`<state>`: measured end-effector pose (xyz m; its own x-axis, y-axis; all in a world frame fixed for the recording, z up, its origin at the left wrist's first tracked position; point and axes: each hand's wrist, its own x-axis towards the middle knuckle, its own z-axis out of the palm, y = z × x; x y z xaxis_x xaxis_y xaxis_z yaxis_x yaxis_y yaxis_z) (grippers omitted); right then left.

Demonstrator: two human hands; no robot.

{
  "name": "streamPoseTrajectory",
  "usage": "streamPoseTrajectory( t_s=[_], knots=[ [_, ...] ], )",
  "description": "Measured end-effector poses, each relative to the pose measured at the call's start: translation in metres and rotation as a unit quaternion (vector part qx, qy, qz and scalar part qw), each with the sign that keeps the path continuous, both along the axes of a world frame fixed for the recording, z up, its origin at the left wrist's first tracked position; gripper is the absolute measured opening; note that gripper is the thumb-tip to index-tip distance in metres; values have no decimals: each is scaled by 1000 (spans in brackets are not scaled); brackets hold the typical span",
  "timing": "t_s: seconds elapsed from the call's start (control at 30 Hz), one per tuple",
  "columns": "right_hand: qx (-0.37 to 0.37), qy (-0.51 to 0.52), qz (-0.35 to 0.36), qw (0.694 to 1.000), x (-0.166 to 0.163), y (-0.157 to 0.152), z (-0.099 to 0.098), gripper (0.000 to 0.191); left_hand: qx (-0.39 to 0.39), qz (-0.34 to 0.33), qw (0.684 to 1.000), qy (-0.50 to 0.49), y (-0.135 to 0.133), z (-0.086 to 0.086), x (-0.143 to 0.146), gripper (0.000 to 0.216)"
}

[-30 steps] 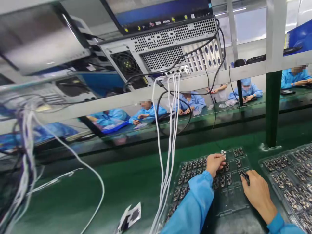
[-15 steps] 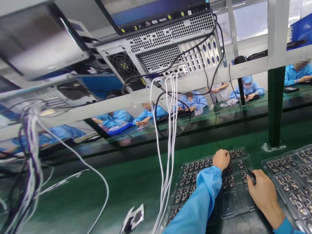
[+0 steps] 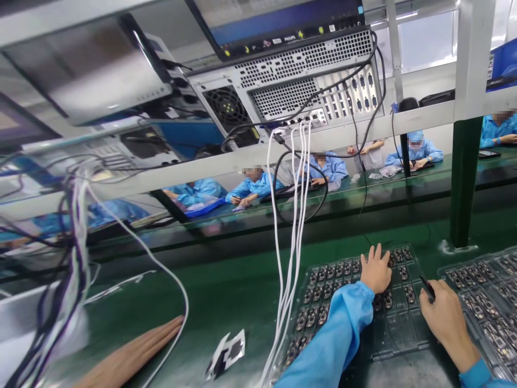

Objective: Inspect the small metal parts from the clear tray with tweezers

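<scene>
A black plastic tray (image 3: 399,330) with rows of small electronic parts lies on the green bench in front of me. My left hand (image 3: 376,271), in a blue sleeve, rests flat on the tray's far rows with its fingers stretched out and nothing in them. My right hand (image 3: 443,319) is closed round a thin black tool (image 3: 427,286) whose tip points at the tray's right side.
A second tray of parts (image 3: 487,302) lies at the right. White cables (image 3: 291,242) hang from a computer case (image 3: 299,81) just left of the tray. A green post (image 3: 464,183) stands behind. Someone else's bare arm (image 3: 129,355) reaches in at lower left, near a black-and-white paper tag (image 3: 226,353). Workers in blue sit beyond.
My left hand, which pinched a small part above the tray, has come down and spread flat on it. The bare arm at lower left has come into view.
</scene>
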<state>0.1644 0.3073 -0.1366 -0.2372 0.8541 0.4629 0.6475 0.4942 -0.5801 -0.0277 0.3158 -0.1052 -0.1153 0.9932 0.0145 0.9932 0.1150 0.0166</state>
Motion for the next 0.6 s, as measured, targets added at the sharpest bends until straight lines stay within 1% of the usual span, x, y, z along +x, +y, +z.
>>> streamPoseTrajectory(
  t_s=[0.17, 0.27, 0.33, 0.4, 0.47, 0.53, 0.6],
  knots=[
    [15, 56, 23, 998, 2, 4, -4, 31, -14, -18, 1000, 6, -7, 4, 2, 47],
    [37, 74, 28, 996, 3, 4, -1, 39, -22, -4, 1000, -1, -6, 4, 5, 45],
    [44, 58, 11, 997, 5, 3, 3, 45, -19, 8, 1000, -8, -6, 8, 7, 44],
    [40, 30, -13, 999, 7, 3, 7, 49, -8, 9, 1000, -16, -11, 17, 10, 45],
    [35, 22, -19, 999, 10, 3, 9, 50, 5, 4, 1000, -22, -25, 32, 13, 48],
    [26, 60, -6, 998, 13, 4, 11, 50, 11, -1, 1000, -29, -47, 50, 17, 49],
    [-25, 141, 30, 989, 15, 6, 14, 48, 16, -10, 999, -42, -79, 66, 23, 43]
  ],
)
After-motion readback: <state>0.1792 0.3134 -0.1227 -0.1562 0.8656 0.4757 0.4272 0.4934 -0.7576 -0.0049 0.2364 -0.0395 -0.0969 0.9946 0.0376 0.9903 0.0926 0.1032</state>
